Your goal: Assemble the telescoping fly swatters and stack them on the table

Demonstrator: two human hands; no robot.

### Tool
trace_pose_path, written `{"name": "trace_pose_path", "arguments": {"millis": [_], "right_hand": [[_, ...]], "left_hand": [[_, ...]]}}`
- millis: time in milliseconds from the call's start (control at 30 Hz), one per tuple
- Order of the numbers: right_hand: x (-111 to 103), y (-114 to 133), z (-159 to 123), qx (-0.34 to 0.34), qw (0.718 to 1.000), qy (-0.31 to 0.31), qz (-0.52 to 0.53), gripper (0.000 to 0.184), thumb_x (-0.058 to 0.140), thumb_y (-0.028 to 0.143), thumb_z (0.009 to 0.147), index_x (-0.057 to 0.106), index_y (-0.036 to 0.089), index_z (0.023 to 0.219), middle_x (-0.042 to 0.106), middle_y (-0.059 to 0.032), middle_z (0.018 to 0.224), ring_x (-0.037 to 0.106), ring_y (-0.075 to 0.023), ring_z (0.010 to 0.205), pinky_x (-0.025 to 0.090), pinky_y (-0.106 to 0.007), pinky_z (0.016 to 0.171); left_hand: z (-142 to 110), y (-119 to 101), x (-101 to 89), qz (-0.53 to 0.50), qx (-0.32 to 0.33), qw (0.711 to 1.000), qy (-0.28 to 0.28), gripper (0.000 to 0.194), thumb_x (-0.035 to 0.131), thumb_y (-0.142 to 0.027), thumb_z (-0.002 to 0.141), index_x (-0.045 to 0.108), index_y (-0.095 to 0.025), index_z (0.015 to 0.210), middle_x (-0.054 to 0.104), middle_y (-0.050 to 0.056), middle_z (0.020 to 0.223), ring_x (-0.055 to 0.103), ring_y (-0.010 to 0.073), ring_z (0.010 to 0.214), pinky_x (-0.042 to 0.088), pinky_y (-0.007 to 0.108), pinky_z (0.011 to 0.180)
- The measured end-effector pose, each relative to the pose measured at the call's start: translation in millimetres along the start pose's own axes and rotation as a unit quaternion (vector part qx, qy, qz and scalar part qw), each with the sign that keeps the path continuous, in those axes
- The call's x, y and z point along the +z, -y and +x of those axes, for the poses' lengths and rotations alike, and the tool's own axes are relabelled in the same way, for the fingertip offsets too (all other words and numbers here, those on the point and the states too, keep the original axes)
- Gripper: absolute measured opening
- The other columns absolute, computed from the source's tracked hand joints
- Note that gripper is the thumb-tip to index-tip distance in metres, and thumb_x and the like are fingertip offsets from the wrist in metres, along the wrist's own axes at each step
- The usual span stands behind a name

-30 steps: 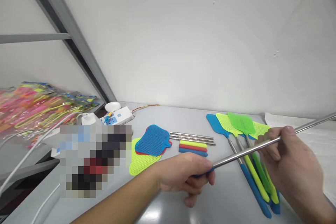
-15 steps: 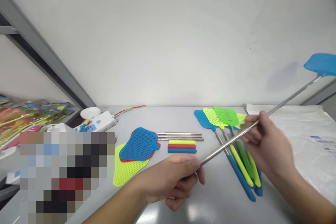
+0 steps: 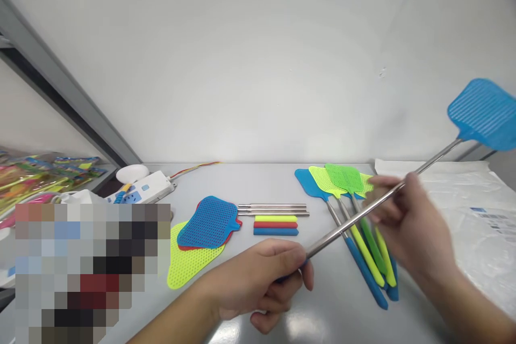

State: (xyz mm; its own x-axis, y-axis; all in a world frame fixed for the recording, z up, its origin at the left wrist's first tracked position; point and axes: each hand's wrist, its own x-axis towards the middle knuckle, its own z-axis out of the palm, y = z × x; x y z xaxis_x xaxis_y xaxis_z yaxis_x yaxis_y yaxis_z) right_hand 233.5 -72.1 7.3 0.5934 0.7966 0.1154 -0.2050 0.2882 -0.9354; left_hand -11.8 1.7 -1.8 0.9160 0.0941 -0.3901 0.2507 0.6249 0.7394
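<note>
A blue fly swatter (image 3: 481, 113) with a long extended steel rod (image 3: 355, 220) is held in the air across the table. My left hand (image 3: 262, 279) is closed around its blue handle end. My right hand (image 3: 407, 220) pinches the rod further up, fingers blurred by motion. Under the rod lie several finished swatters (image 3: 358, 226) in blue, yellow and green, fanned side by side. At the table's middle lie three loose steel rods (image 3: 272, 208), three coloured grips (image 3: 276, 224) and a small pile of mesh heads (image 3: 207, 223).
The grey table (image 3: 258, 183) meets a white wall at the back. A white power strip (image 3: 141, 191) with cables sits at the left, beside packaged coloured goods (image 3: 36, 177). A clear plastic bag (image 3: 479, 220) lies at the right. A pixelated patch covers the lower left.
The view has swung right, bringing the held swatter's blue head into sight. My right hand has slid along the rod; my left hand keeps its grip on the handle.
</note>
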Motion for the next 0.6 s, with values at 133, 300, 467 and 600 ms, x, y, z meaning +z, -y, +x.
{"name": "trace_pose_path", "arguments": {"millis": [133, 300, 467, 600], "right_hand": [[-16, 18, 31, -0.055, 0.995, -0.061, 0.06, 0.028, 0.058, 0.046, 0.09, 0.056, 0.022, 0.076, 0.018, 0.0075, 0.056, 0.019, -0.0105, 0.049, 0.027, -0.027, 0.046], [16, -20, -22, 0.04, 0.999, -0.01, 0.025, 0.033, 0.055, 0.047, 0.092, 0.053, 0.021, 0.071, 0.025, 0.0069, 0.052, 0.027, -0.0101, 0.048, 0.027, -0.025, 0.046], [24, -31, -39, 0.098, 0.989, 0.107, -0.011, 0.034, 0.055, 0.051, 0.091, 0.06, 0.019, 0.082, 0.03, 0.0071, 0.049, 0.035, -0.0109, 0.049, 0.032, -0.026, 0.05], [-2, -7, 13, 0.064, 0.993, -0.025, 0.098, 0.045, 0.059, 0.05, 0.088, 0.037, 0.021, 0.061, 0.019, 0.0092, 0.049, 0.017, -0.0088, 0.045, 0.026, -0.024, 0.043]], "left_hand": [[1, 0, -6.4, 0.03, -0.016, 0.999, -0.011, 0.032, 0.049, -0.047, 0.094, 0.057, -0.018, 0.086, 0.024, -0.01, 0.052, 0.014, 0.0055, 0.039, 0.02, 0.017, 0.034], [5, 4, -3.0, 0.012, 0.003, 1.0, -0.01, 0.034, 0.049, -0.05, 0.094, 0.057, -0.018, 0.086, 0.026, -0.01, 0.051, 0.015, 0.0054, 0.039, 0.019, 0.016, 0.033], [1, 2, -3.0, 0.007, 0.021, 1.0, 0.006, 0.034, 0.047, -0.049, 0.095, 0.056, -0.017, 0.086, 0.024, -0.01, 0.05, 0.014, 0.0055, 0.038, 0.019, 0.016, 0.033], [-1, -1, -11.2, -0.018, 0.004, 1.0, -0.002, 0.031, 0.045, -0.048, 0.095, 0.053, -0.019, 0.087, 0.025, -0.01, 0.052, 0.014, 0.0053, 0.039, 0.02, 0.015, 0.034]]}}
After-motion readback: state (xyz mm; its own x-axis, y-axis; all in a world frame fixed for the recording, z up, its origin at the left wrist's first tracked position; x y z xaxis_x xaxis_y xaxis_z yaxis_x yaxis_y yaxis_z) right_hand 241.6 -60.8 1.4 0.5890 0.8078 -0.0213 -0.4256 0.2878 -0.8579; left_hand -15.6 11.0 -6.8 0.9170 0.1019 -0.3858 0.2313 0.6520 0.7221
